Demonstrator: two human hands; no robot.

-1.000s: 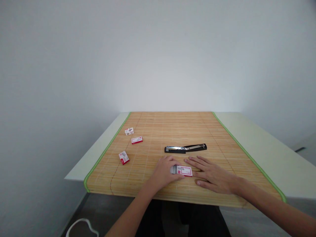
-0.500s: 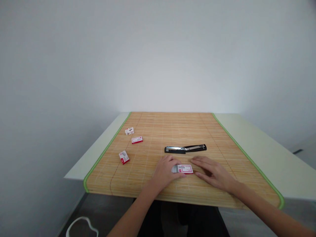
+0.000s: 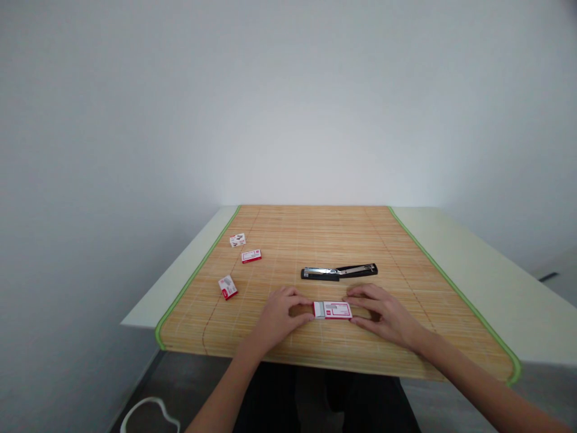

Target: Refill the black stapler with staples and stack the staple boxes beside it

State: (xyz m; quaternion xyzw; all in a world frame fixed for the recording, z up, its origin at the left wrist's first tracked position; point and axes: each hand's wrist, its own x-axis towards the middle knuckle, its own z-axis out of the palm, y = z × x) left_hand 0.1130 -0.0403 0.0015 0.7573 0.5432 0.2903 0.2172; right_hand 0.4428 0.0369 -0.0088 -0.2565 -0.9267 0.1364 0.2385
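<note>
Both hands low on the bamboo mat [image 3: 406, 252], near its front edge. Between them lies a small red-and-white box [image 3: 332, 310], flat on the mat, long side running left to right, its grey inner tray showing at the left end.

Left hand [image 3: 278, 313]: fingers curled, fingertips at the left end of the box, touching or just short of the grey tray; cannot tell which. Grip loose, half closed, nothing lifted.

Right hand [image 3: 385, 311]: fingers and thumb closed lightly on the right end of the box, pinning it against the mat.

Beyond the box, near the middle of the mat, a black stapler [image 3: 339, 272] lies opened out flat, apart from both hands.

Well to the left, three more small boxes: one near the mat's green edge [image 3: 237, 240], one just in front of it [image 3: 251, 256], one closer still and tilted [image 3: 228, 287].

Mat covers a pale worktop [image 3: 473, 264]; plain white wall behind.
</note>
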